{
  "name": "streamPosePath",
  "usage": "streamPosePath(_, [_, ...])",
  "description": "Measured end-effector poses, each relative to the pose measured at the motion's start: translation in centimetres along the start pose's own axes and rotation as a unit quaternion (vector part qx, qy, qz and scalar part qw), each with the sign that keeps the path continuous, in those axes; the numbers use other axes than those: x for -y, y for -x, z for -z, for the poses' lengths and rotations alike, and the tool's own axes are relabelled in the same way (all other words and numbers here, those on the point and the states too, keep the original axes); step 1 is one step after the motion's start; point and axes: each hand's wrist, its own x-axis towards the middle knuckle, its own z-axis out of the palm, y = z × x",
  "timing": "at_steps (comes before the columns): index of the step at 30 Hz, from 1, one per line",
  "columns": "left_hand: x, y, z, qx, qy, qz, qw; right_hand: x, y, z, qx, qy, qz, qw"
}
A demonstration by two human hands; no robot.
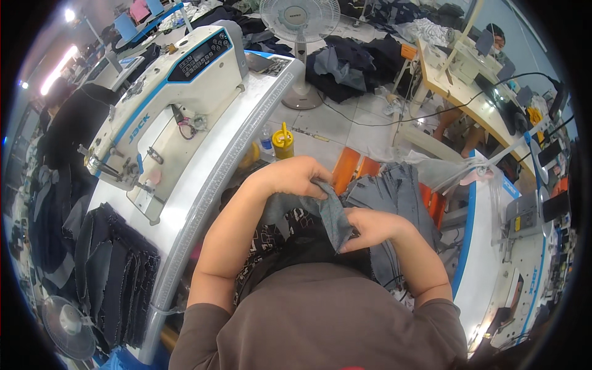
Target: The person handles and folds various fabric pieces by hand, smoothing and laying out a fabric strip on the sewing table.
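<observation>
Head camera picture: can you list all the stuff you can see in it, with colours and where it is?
Sewing machine: one, white and blue, on the table at left.
Table: one, white, left side.
Stacked fabric pieces: one dark blue pile, table's near end.
Fabric piece: one, grey, held in both hands.
Grey fabric stack: one, right of the hands.
Yellow bottle: one, on the floor.
Standing fan: one, white, top middle.
Left hand: grips the fabric piece.
Right hand: pinches its lower edge.
</observation>
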Motion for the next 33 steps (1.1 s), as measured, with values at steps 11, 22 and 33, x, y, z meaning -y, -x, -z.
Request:
streamPosePath(11, [-1.1,1.7,-0.5,-0.267,-0.027,0.02,0.963,2.0,0.6,2.5,-0.22,0.072,0.037,0.972])
streamPosePath(22, [-3.4,0.6,-10.0,-0.339,-0.142,-0.083,0.926,-2.1,-2.6,2.8,-0.646,0.217,0.1,0.725])
streamPosePath(33, [-0.9,-1.5,-7.2,-0.449,0.026,-0.084,0.889,-0.3,-3.2,2.0,-0.528,0.177,0.133,0.82])
